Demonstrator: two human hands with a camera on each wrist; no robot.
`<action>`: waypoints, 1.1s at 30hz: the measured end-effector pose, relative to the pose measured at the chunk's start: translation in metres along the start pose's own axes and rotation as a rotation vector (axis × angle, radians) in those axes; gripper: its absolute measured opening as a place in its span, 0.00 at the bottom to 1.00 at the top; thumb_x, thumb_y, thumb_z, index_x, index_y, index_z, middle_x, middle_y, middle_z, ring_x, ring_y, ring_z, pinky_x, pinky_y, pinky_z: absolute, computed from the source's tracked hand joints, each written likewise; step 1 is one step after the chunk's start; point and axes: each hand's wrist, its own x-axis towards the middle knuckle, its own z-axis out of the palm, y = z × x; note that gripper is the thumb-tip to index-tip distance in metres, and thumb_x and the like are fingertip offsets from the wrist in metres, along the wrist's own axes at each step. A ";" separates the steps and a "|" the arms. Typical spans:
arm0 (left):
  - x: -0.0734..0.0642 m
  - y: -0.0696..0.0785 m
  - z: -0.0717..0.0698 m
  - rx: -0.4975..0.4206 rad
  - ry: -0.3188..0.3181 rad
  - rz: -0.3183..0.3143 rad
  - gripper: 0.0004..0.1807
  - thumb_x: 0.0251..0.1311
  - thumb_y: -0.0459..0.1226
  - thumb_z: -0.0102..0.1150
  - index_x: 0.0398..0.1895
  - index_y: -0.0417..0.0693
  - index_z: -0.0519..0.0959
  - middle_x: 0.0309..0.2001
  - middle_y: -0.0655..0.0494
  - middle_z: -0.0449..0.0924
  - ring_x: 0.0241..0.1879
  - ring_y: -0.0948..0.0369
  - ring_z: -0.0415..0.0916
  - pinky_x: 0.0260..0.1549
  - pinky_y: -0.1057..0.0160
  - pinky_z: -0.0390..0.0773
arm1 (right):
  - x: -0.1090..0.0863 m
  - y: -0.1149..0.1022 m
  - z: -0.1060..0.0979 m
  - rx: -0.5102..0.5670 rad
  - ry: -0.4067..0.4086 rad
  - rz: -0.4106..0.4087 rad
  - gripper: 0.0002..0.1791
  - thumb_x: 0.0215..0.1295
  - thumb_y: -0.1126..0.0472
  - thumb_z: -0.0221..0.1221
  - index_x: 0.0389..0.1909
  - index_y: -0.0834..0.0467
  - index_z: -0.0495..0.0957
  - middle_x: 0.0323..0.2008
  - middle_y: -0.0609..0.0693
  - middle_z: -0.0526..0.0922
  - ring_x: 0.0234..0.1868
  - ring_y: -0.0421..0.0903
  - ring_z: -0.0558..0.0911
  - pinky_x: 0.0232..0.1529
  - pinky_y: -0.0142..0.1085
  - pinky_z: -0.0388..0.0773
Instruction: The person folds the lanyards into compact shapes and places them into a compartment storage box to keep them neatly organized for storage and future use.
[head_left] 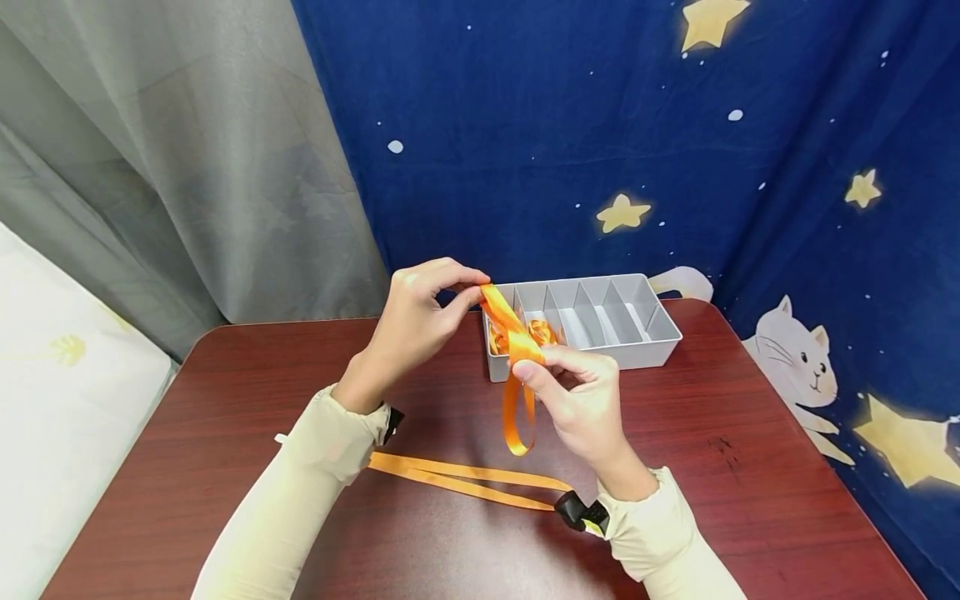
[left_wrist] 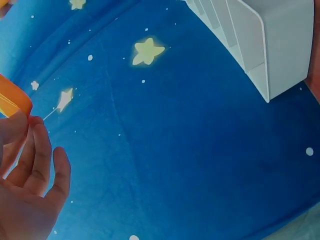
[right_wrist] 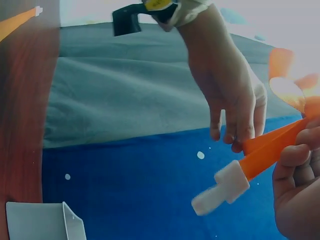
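An orange lanyard (head_left: 517, 333) is stretched between the two hands, a loop of it hanging below the right one. My left hand (head_left: 420, 312) pinches its upper end between thumb and fingertips. Lower down, my right hand (head_left: 581, 404) pinches the folded strap between thumb and index finger. In the right wrist view a white plastic clip (right_wrist: 220, 187) shows at the strap's end, near the left fingertips. Behind the hands stands a grey divided tray (head_left: 637, 358). Coiled orange lanyard (head_left: 542, 332) sits in its left compartments, partly hidden by the held strap.
A second orange lanyard (head_left: 472, 483) lies across the reddish-brown table (head_left: 450, 550), passing behind the left wrist, with a white end (head_left: 280, 438) at the left. A starry blue curtain (head_left: 510, 167) and a grey curtain (head_left: 225, 167) hang beyond the table's back edge.
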 end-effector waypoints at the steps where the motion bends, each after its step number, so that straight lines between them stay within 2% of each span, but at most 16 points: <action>1: -0.001 0.000 0.001 -0.009 -0.002 -0.001 0.05 0.58 0.27 0.68 0.37 0.40 0.87 0.35 0.54 0.86 0.37 0.62 0.81 0.40 0.62 0.80 | 0.001 0.000 -0.001 0.002 -0.001 -0.002 0.13 0.61 0.60 0.69 0.32 0.69 0.85 0.23 0.46 0.81 0.23 0.41 0.74 0.22 0.26 0.70; 7: -0.010 -0.001 0.010 -0.076 0.004 0.005 0.07 0.57 0.26 0.68 0.39 0.40 0.87 0.37 0.54 0.86 0.38 0.63 0.81 0.40 0.61 0.81 | 0.006 -0.001 -0.003 0.018 -0.004 -0.043 0.15 0.62 0.58 0.69 0.32 0.69 0.85 0.25 0.50 0.80 0.31 0.46 0.76 0.29 0.28 0.75; 13: -0.019 0.000 0.020 -0.126 0.003 0.005 0.08 0.57 0.25 0.68 0.39 0.40 0.86 0.38 0.53 0.86 0.38 0.62 0.81 0.39 0.60 0.82 | 0.011 -0.002 -0.004 0.045 -0.006 -0.079 0.15 0.62 0.58 0.69 0.30 0.69 0.85 0.25 0.53 0.76 0.30 0.46 0.74 0.27 0.28 0.72; 20: -0.032 0.002 0.030 -0.162 0.009 -0.022 0.10 0.57 0.26 0.68 0.43 0.38 0.85 0.39 0.50 0.87 0.39 0.59 0.83 0.42 0.63 0.81 | 0.013 -0.001 -0.006 0.048 0.025 -0.065 0.13 0.62 0.59 0.69 0.31 0.69 0.85 0.25 0.52 0.79 0.28 0.45 0.76 0.26 0.27 0.74; 25: -0.042 0.004 0.037 -0.195 0.002 -0.026 0.15 0.56 0.25 0.68 0.48 0.39 0.82 0.39 0.48 0.86 0.39 0.59 0.84 0.41 0.63 0.82 | 0.015 -0.002 -0.007 0.043 0.071 -0.063 0.13 0.61 0.59 0.69 0.32 0.67 0.86 0.26 0.49 0.82 0.27 0.42 0.77 0.25 0.25 0.74; 30: -0.052 0.007 0.042 -0.215 0.004 -0.005 0.15 0.56 0.24 0.68 0.44 0.41 0.76 0.36 0.50 0.83 0.37 0.59 0.83 0.38 0.63 0.83 | 0.017 -0.002 -0.006 0.040 0.089 -0.086 0.14 0.61 0.58 0.69 0.32 0.68 0.86 0.29 0.51 0.85 0.28 0.42 0.79 0.28 0.26 0.78; 33: -0.055 0.008 0.044 -0.203 0.015 0.029 0.12 0.56 0.24 0.67 0.40 0.41 0.76 0.34 0.51 0.82 0.35 0.60 0.81 0.37 0.63 0.82 | 0.018 -0.001 -0.006 0.045 0.095 -0.088 0.14 0.60 0.58 0.69 0.33 0.69 0.86 0.30 0.52 0.86 0.29 0.43 0.81 0.30 0.27 0.80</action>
